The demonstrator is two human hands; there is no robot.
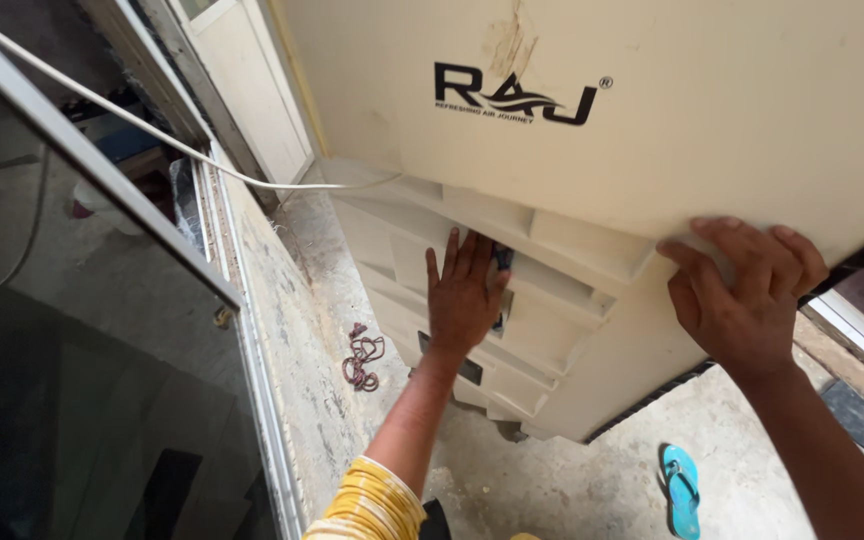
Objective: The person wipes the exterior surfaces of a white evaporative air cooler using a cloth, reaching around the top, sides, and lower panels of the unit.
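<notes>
The big cream cooler cabinet [592,150] fills the upper right of the frame, and you've got your left hand [464,295] flat and open against its stepped front at centre. Your right hand [747,290] grips its corner edge at right, with a blue flip-flop [681,490] lying on the concrete floor [552,480] at the bottom.
</notes>
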